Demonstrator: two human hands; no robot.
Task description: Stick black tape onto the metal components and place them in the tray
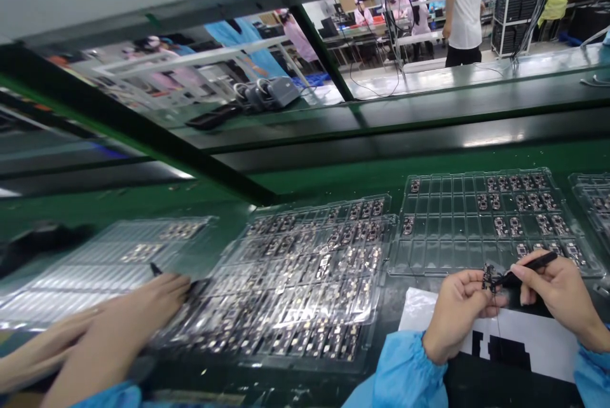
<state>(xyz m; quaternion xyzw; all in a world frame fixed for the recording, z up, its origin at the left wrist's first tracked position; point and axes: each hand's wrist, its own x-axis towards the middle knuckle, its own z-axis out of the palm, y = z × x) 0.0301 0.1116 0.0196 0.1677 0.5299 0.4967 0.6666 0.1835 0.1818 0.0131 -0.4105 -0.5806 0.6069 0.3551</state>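
Note:
In my left hand [460,306] a small circuit board [487,276] is pinched between thumb and fingers. My right hand [557,287] is closed on black tweezers [542,260], whose tips reach the board. A thin dark thread or wire hangs below the board. Under both hands lies a white sheet [553,344] bearing black cut-out shapes [509,354]. Just beyond my hands sits a clear compartment tray [448,255], partly filled with circuit boards.
Left of that tray are overlapping clear trays [381,255] packed with boards. A co-worker's two hands [162,297] are at the far left, blurred, near another tray [105,249]. Another tray [584,185] stands at the right edge. Green shelf posts [219,173] rise beyond; people work behind.

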